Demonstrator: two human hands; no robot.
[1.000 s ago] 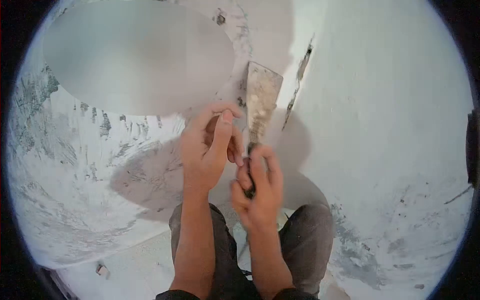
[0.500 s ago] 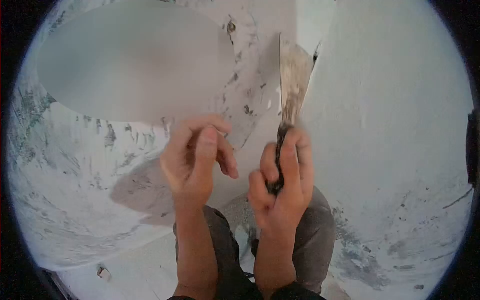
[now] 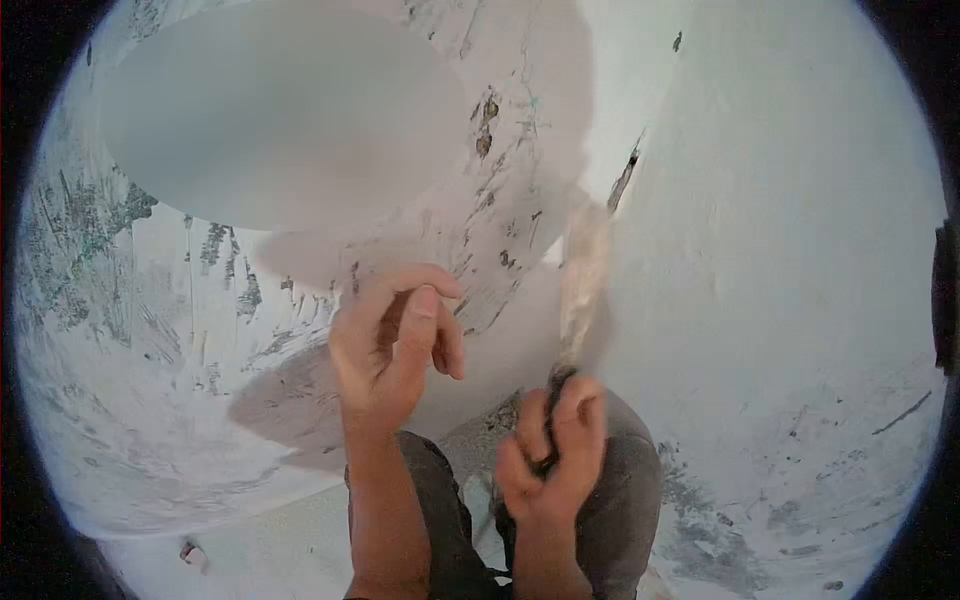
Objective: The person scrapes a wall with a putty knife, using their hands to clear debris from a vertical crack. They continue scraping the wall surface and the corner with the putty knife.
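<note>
My right hand (image 3: 555, 450) is wrapped round the dark handle of a putty knife (image 3: 585, 265). The knife points away from me, and its pale, smeared blade is blurred by motion, close to the corner of the wall. To the left, my left hand (image 3: 397, 345) hovers with loosely curled fingers, the thumb apart from the palm and nothing visible in it. Ahead of both hands stands a patchy white wall (image 3: 330, 430) with dark streaks and chips. A narrow dark gap (image 3: 625, 180) runs along the corner line just beyond the blade.
A smoother plastered wall (image 3: 780, 250) fills the right side, with dark scuffs low down. My knees (image 3: 625, 470) are bent beneath my arms. A small pale scrap (image 3: 193, 553) lies on the floor (image 3: 270, 540) at lower left. A blurred oval covers the upper left.
My right hand has drawn the putty knife down towards me, away from the upper corner. The left hand has shifted slightly lower, keeping its curled shape. The view has tilted a little upward.
</note>
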